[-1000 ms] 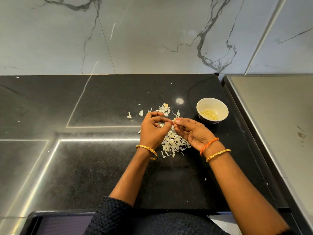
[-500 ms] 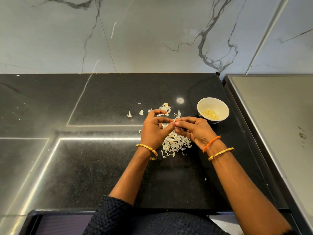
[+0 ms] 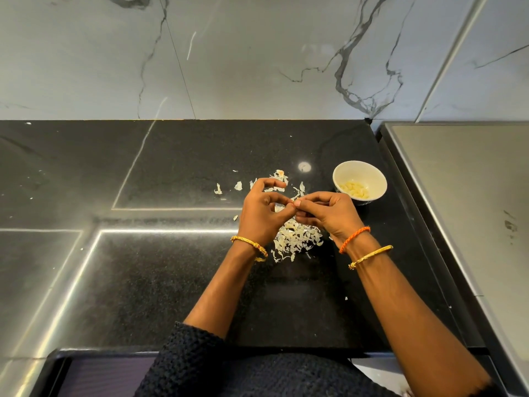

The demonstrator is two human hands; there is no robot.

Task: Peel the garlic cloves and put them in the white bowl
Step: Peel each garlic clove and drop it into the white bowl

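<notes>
My left hand [image 3: 262, 214] and my right hand [image 3: 329, 214] meet fingertip to fingertip above a heap of pale garlic skins [image 3: 296, 239] on the black counter. Both pinch a small garlic clove [image 3: 294, 204] that their fingers almost fully hide. The white bowl [image 3: 372, 174] stands just right of and behind my right hand, with several peeled cloves [image 3: 355, 189] inside it.
Loose skin flakes [image 3: 237, 186] lie scattered behind my left hand. A grey steel surface [image 3: 469, 202] with a raised edge borders the counter on the right. A marble wall [image 3: 257, 58] rises behind. The counter's front edge [image 3: 257, 351] runs close to my body.
Both hands have lifted slightly and drawn closer together. My right hand's fingers have curled in more tightly at the pinch point. The bowl has not moved.
</notes>
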